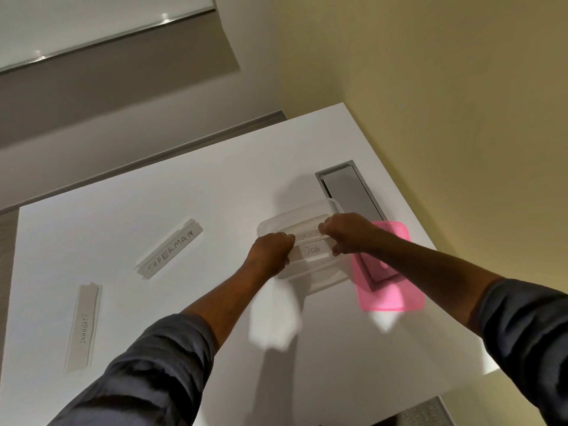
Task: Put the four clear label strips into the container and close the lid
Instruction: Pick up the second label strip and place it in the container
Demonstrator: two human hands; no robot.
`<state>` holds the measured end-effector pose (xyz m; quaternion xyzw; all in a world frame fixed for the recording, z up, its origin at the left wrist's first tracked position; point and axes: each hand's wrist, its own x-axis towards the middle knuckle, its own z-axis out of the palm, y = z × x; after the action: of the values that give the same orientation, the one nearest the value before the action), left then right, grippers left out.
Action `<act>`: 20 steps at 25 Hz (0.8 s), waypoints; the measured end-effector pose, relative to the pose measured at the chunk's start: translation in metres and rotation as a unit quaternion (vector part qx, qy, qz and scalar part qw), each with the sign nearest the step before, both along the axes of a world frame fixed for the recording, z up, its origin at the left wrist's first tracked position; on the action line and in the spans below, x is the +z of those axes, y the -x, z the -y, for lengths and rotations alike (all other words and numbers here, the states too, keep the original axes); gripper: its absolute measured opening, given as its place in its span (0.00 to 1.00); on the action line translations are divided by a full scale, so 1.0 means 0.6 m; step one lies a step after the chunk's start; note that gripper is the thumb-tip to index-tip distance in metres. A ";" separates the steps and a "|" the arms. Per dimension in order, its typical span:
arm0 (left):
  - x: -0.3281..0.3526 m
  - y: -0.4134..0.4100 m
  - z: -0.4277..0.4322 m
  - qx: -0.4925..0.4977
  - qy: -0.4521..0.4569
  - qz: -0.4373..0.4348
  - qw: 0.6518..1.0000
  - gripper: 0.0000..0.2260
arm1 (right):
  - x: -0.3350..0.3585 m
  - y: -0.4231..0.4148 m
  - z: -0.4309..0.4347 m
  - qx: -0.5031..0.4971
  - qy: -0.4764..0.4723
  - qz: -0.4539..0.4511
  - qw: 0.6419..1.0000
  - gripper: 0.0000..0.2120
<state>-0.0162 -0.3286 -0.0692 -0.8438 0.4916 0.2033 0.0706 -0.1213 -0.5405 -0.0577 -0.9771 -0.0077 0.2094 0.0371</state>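
Observation:
A clear plastic container [292, 218] stands open on the white table. Over it, my left hand [272, 252] and my right hand [347, 233] grip the two ends of a clear label strip marked DOG [311, 251]. Another strip [309, 236] with faint writing lies just behind it, between my hands. A strip reading SUPERMAN [170, 249] lies on the table to the left. Further left and nearer lies a strip reading ELEPHANT [83, 329]. The pink lid [395, 292] lies flat to the right of the container.
A grey metal cable hatch [350, 190] is set into the table behind the container, partly under the pink lid. The table's right edge runs close by the lid. A beige wall rises on the right.

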 end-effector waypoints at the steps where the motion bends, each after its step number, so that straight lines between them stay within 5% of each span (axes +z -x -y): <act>1: -0.006 0.000 0.001 0.001 -0.004 -0.004 1.000 0.17 | -0.004 -0.003 -0.002 0.009 0.009 -0.006 1.000 0.28; 20: -0.065 0.014 0.014 0.003 -0.016 -0.018 1.000 0.16 | -0.043 -0.022 -0.017 0.093 0.082 -0.053 0.991 0.28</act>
<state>-0.0247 -0.3368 -0.1080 -0.8401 0.4871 0.2268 0.0746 -0.1080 -0.5305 -0.0833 -0.9593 -0.0796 0.2638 -0.0622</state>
